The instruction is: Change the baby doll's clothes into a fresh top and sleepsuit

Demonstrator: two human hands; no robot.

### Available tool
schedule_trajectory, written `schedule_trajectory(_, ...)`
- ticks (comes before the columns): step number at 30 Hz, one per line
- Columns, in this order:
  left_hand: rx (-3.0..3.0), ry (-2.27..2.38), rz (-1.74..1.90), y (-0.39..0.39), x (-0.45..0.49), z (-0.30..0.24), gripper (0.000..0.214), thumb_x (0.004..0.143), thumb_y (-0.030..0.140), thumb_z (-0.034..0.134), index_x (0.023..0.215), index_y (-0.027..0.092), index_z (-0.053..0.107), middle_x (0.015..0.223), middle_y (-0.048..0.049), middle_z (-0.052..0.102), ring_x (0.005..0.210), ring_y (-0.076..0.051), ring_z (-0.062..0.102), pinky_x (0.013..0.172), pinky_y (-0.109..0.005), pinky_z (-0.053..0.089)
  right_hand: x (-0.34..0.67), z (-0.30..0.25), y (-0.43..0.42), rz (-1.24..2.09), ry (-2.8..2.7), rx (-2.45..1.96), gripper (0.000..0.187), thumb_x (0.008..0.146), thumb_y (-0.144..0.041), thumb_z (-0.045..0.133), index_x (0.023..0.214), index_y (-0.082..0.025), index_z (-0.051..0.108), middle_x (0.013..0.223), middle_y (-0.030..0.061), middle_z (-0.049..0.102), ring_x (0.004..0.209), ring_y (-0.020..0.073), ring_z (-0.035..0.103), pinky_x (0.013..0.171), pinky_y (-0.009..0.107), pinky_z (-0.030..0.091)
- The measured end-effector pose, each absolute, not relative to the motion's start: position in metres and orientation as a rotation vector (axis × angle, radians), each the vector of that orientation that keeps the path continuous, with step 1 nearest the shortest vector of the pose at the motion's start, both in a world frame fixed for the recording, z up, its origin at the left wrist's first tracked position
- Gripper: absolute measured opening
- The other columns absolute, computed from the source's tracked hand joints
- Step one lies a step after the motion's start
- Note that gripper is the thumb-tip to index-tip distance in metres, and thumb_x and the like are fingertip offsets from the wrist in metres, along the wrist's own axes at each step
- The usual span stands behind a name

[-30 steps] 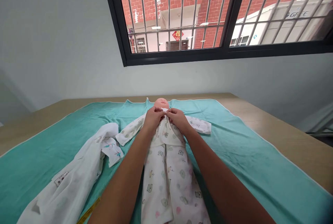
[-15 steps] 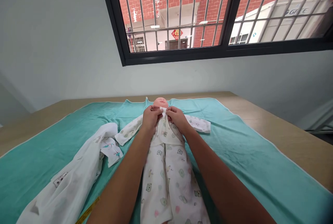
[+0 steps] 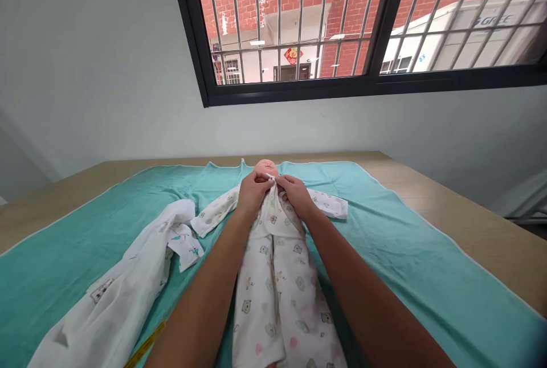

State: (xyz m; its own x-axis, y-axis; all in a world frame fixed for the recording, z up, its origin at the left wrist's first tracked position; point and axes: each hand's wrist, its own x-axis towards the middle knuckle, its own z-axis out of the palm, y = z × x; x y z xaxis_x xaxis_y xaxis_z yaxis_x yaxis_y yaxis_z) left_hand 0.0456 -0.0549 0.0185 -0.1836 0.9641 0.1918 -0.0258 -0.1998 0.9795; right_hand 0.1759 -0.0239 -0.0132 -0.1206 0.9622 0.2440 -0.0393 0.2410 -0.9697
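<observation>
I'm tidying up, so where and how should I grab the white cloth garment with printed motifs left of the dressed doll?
Perhaps pinch the white garment at its bunched upper end, coming from the left: the cloth looks narrow there, while the lower part spreads wide past the picture's bottom edge. The bare left forearm lies to its right.

The outfit (image 3: pixel 294 288) is white, printed with greyish bears, pale green patches and pink spots; the doll's head (image 3: pixel 265 166) is pink. The cloth (image 3: pixel 393 260) is teal with a whitish edge, the loose garment (image 3: pixel 123 294) white, the strip (image 3: pixel 146 345) yellow, bench (image 3: pixel 461 214) light brown, window frame (image 3: pixel 290 90) black.
</observation>
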Motion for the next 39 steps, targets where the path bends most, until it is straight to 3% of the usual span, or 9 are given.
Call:
schedule_trajectory(8,1.201,1.17,1.489,-0.058,0.046,0.022,0.026,0.056,0.02,0.076,0.076,0.017,0.059,0.069,-0.001,0.067,0.064,-0.014,0.061,0.062,-0.026,0.045,0.173,-0.007,-0.024,0.945,-1.511,-1.11,0.041,0.075,-0.058,0.059,0.07,-0.018,0.06,0.056,-0.0026,0.054,0.052,0.0104,0.043,0.051,0.024,0.034)
schedule_trajectory(17,1.109,1.135,1.537,-0.059,0.047,0.022,0.024,0.054,0.005,0.063,0.074,0.016,0.059,0.066,0.0005,0.065,0.061,-0.012,0.059,0.059,-0.024,0.043,0.167,0.004,-0.03,0.786,-1.602,-1.258,0.029,0.072,-0.046,0.062,0.067,-0.018,0.06,0.06,-0.0023,0.059,0.057,0.0127,0.049,0.054,0.025,0.035)
schedule_trajectory(23,1.049,1.136,1.582,-0.055,0.045,0.019,0.016,0.064,0.012,0.064,0.079,0.016,0.059,0.066,0.0004,0.063,0.06,-0.011,0.06,0.06,-0.025,0.045,0.158,0.009,-0.037,0.622,-1.604,-1.311,0.024,0.073,-0.041,0.06,0.065,-0.018,0.062,0.067,0.001,0.066,0.063,0.0151,0.055,0.059,0.027,0.037)
schedule_trajectory(31,0.989,1.126,1.624,-0.054,0.043,0.017,0.022,0.064,0.014,0.07,0.081,0.016,0.056,0.07,0.0005,0.063,0.062,-0.011,0.062,0.066,-0.028,0.05,0.166,-0.001,-0.033,0.859,-1.614,-1.092,0.022,0.069,-0.041,0.065,0.073,-0.019,0.065,0.075,0.0002,0.068,0.075,0.0169,0.059,0.065,0.025,0.041)
schedule_trajectory(39,0.989,1.097,1.608,-0.053,0.043,0.016,0.025,0.06,0.016,0.074,0.077,0.015,0.056,0.067,0.0014,0.061,0.063,-0.011,0.06,0.067,-0.028,0.049,0.168,-0.006,-0.032,0.903,-1.546,-1.012,0.024,0.07,-0.043,0.065,0.074,-0.019,0.066,0.069,-0.0017,0.061,0.066,0.0135,0.052,0.061,0.025,0.039)
